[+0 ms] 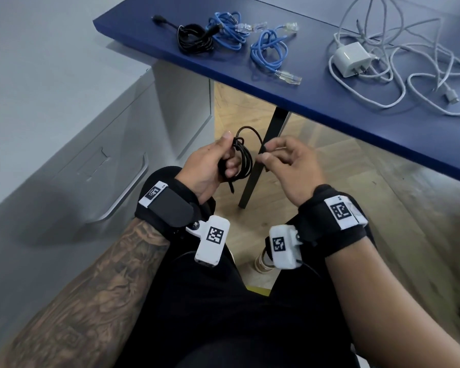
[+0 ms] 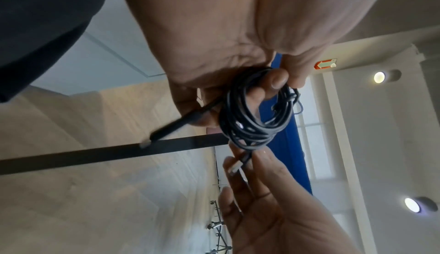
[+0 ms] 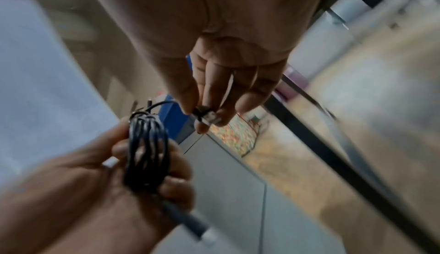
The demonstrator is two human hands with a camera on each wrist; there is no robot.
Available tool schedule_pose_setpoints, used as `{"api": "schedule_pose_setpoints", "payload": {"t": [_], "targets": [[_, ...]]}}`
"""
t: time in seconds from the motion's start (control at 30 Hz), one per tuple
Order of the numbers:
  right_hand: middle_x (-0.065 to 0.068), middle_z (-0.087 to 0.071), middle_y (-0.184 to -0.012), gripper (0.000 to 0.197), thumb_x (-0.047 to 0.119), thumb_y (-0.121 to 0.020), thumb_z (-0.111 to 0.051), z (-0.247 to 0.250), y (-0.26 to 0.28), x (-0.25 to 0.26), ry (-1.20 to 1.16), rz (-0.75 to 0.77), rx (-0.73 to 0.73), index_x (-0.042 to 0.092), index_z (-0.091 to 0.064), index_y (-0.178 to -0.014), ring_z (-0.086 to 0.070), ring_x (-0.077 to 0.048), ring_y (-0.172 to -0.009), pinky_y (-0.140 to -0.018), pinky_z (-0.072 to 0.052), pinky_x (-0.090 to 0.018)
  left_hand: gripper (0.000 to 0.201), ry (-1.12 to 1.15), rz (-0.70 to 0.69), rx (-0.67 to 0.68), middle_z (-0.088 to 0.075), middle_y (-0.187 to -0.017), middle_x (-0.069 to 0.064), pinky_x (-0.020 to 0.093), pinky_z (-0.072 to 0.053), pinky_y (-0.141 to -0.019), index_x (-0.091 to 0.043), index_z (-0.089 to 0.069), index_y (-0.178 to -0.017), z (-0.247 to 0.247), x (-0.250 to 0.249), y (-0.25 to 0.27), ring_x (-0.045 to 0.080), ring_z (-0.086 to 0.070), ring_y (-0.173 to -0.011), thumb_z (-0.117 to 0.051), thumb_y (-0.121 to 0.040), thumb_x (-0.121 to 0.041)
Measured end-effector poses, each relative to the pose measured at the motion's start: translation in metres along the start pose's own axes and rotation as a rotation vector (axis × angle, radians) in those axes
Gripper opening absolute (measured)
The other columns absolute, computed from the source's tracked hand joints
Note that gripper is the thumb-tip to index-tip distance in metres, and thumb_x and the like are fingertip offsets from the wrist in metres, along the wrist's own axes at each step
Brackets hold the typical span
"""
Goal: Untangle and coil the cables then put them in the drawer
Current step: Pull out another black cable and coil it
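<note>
Below the desk edge, my left hand grips a coiled black cable wound round its fingers; the coil shows in both wrist views, one plug end hanging below. My right hand pinches the cable's other plug end between thumb and fingers, a loose loop arching between the hands. On the blue desk lie a coiled black cable, two coiled blue network cables and a tangle of white cables with a white charger.
A grey drawer cabinet stands to my left, its drawers closed. A black desk leg runs down behind my hands to the wooden floor. My lap fills the bottom of the head view.
</note>
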State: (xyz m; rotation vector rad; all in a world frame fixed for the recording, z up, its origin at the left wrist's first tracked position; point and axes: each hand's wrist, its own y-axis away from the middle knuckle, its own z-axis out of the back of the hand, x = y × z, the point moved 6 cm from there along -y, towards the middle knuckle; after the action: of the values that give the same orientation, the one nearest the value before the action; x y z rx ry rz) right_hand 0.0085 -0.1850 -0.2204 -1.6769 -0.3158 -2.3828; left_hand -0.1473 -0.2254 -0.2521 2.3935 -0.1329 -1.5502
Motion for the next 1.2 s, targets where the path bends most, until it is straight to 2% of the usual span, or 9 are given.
{"api": "schedule_pose_setpoints", "payload": {"t": [0.13,0.23,0.37,0.6,0.67,0.77,0.83,0.97,1.2], "targets": [[-0.002,-0.064,-0.081,0.016,0.000,-0.090,-0.066,-0.019,0.002,-0.021,-0.254,-0.143,0.014,0.015,-0.061,-0.090,-0.064,-0.007,-0.071,-0.064,-0.053,-0.022,0.057,-0.186,-0.047,-0.072,-0.062,-0.084,0.011,0.049,-0.046,-0.092,-0.001,-0.071,-0.085,0.007,0.003,0.003,0.022,-0.055,-0.081,-0.060,-0.087,-0.058],[-0.014,-0.064,-0.088,0.019,-0.004,-0.092,-0.062,-0.029,0.004,-0.029,-0.435,-0.246,0.050,0.015,-0.060,-0.091,-0.063,-0.024,-0.079,-0.068,-0.057,-0.032,0.054,-0.247,-0.069,-0.036,-0.071,-0.091,0.007,0.045,-0.045,-0.097,-0.012,-0.073,-0.095,0.005,0.003,0.002,0.020,-0.061,-0.088,-0.057,-0.082,-0.062],[-0.008,-0.069,-0.081,0.022,-0.009,-0.093,-0.054,-0.037,0.006,-0.031,-0.579,-0.314,0.039,0.013,-0.057,-0.094,-0.068,-0.018,-0.071,-0.062,-0.058,-0.029,0.072,-0.302,-0.057,0.017,-0.066,-0.112,0.028,0.053,-0.038,-0.109,-0.001,-0.070,-0.106,0.004,0.009,0.001,0.039,-0.061,-0.108,-0.056,-0.080,-0.067],[-0.002,-0.074,-0.092,0.027,0.033,-0.097,-0.059,-0.055,0.015,-0.031,-0.576,-0.401,0.217,0.009,-0.063,-0.110,-0.071,-0.016,-0.086,-0.081,-0.055,-0.029,0.045,-0.453,-0.117,-0.016,-0.072,-0.092,0.009,0.038,-0.051,-0.092,-0.006,-0.068,-0.097,0.005,0.009,0.002,0.019,-0.067,-0.090,-0.045,-0.099,-0.045],[0.000,-0.072,-0.086,0.023,0.019,-0.089,-0.071,-0.059,0.015,-0.027,-0.529,-0.328,0.240,0.009,-0.060,-0.106,-0.069,-0.011,-0.078,-0.081,-0.053,-0.028,0.048,-0.453,-0.131,-0.043,-0.070,-0.087,0.011,0.036,-0.051,-0.089,-0.001,-0.066,-0.095,0.005,0.008,0.002,0.016,-0.063,-0.085,-0.045,-0.100,-0.044],[-0.001,-0.071,-0.087,0.025,-0.001,-0.084,-0.072,-0.057,0.010,-0.022,-0.326,-0.191,0.226,0.016,-0.060,-0.098,-0.067,-0.006,-0.073,-0.075,-0.054,-0.024,0.039,-0.432,-0.149,-0.079,-0.063,-0.064,-0.016,0.013,-0.044,-0.069,-0.014,-0.061,-0.078,0.008,0.007,0.001,-0.002,-0.057,-0.064,-0.041,-0.103,-0.036],[0.002,-0.072,-0.090,0.021,0.007,-0.088,-0.067,-0.050,0.004,-0.021,-0.020,-0.044,0.157,0.027,-0.062,-0.091,-0.068,-0.009,-0.082,-0.080,-0.056,-0.029,0.037,-0.461,-0.170,-0.127,-0.056,-0.053,-0.022,0.006,-0.038,-0.059,-0.023,-0.057,-0.073,0.008,0.006,0.000,-0.008,-0.049,-0.054,-0.041,-0.103,-0.036],[0.004,-0.069,-0.072,0.027,0.031,-0.096,-0.049,-0.045,0.003,-0.018,0.458,0.123,0.193,0.021,-0.061,-0.074,-0.068,-0.019,-0.071,-0.072,-0.058,-0.043,0.037,-0.398,-0.183,-0.348,-0.051,-0.057,-0.015,0.016,-0.037,-0.063,-0.023,-0.058,-0.074,0.036,-0.002,-0.006,0.001,-0.047,-0.057,-0.045,-0.100,-0.046],[0.005,-0.069,-0.074,0.030,0.042,-0.098,-0.048,-0.031,0.004,0.013,0.517,0.238,0.231,0.025,-0.067,-0.082,-0.067,-0.016,-0.074,-0.074,-0.058,-0.042,0.035,-0.160,-0.160,-0.512,-0.041,-0.066,-0.006,0.030,-0.028,-0.060,-0.024,-0.045,-0.071,0.059,-0.016,-0.014,0.009,-0.036,-0.054,-0.048,-0.099,-0.045]]}}
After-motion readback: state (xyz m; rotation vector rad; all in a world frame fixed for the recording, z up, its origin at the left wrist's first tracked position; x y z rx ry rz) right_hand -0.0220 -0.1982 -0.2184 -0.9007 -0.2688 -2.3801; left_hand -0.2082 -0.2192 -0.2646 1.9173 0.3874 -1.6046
